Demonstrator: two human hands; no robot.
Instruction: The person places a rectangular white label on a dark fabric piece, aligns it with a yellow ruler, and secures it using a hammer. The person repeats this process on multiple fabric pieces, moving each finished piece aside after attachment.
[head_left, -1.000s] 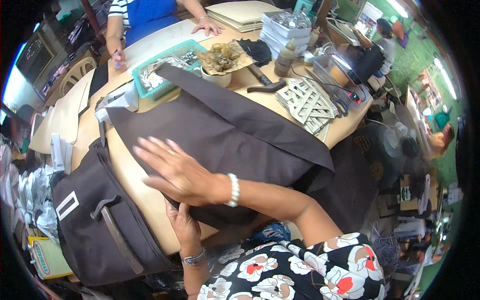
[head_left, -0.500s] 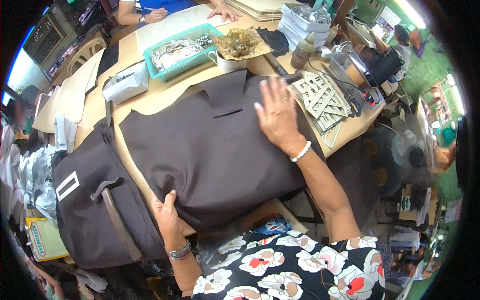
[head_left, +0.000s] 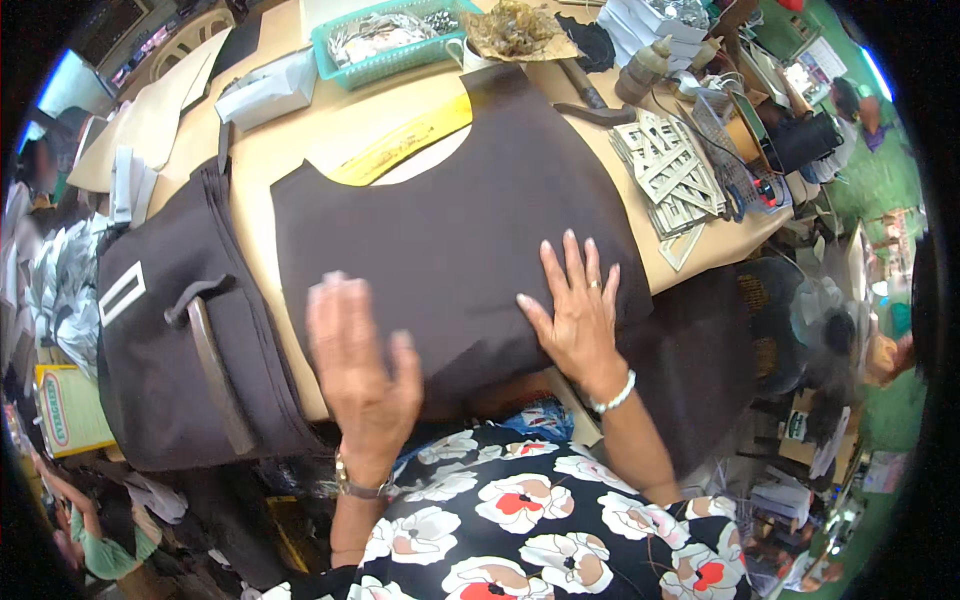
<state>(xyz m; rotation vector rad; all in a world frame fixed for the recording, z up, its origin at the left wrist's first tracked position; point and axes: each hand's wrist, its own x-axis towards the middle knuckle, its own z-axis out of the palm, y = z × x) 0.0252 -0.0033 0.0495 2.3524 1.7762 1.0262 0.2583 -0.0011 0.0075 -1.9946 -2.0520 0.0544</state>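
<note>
Looking at dark cloth (head_left: 450, 235) lying flat, scooped edge (head_left: 402, 194) toward the far side.
Can't call long axis; see blurry left hand (head_left: 355, 350) open, right hand (head_left: 580, 318) spread on top.

Left hand (head_left: 365, 370) is smearing with motion blur; right hand (head_left: 580, 320) is reading crisper. Soft, even light is brightening the tabletop (head_left: 296, 146) beyond them. Dark material (head_left: 450, 245) beneath is swallowing detail. Light strip (head_left: 872, 70), well beyond and right of the right hand, is glaring bluish-white. Far outside both hands, fisheye edges are bending, softening, sinking into black.
</note>
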